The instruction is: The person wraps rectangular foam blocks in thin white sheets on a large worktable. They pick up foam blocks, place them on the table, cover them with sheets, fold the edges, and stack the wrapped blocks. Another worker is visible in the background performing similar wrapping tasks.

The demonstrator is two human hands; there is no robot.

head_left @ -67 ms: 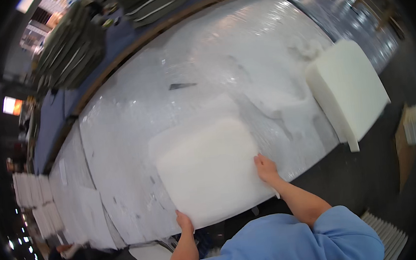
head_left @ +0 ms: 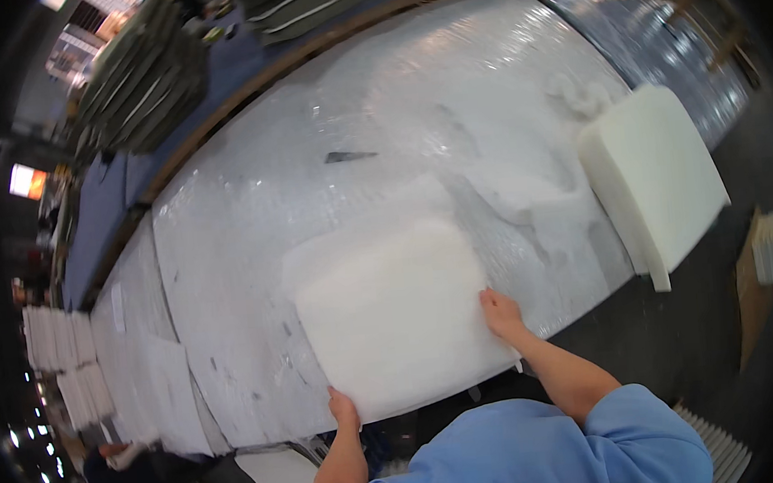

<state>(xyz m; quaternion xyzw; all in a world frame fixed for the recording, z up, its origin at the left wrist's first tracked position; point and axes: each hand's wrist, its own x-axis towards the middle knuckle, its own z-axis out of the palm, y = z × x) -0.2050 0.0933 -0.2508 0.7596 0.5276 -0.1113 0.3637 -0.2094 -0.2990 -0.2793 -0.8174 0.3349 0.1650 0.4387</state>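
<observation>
A white padded cushion [head_left: 397,322] lies flat on the plastic-covered table [head_left: 224,254], at the edge nearest me. At its lower left corner, my left hand [head_left: 344,410] is closed on the border. My right hand [head_left: 502,313] pinches the cushion's right side, with the fingertips partly hidden. Under and behind the cushion, thin white wadding [head_left: 411,201] spreads over the plastic. A thicker off-white foam cushion [head_left: 667,174] rests at the table's right end, its lower part overhanging the edge.
A small dark pointed thing [head_left: 350,156] lies mid-table. Stacked grey-green cushions [head_left: 143,84] stand on the blue surface behind. White stacked pieces [head_left: 58,340] are far left. Another person [head_left: 133,479] is at lower left. A cardboard piece [head_left: 753,290] stands at right.
The whole view has shifted slightly. Both hands keep their places on the cushion's edges, and the cushion looks unchanged on the table.
</observation>
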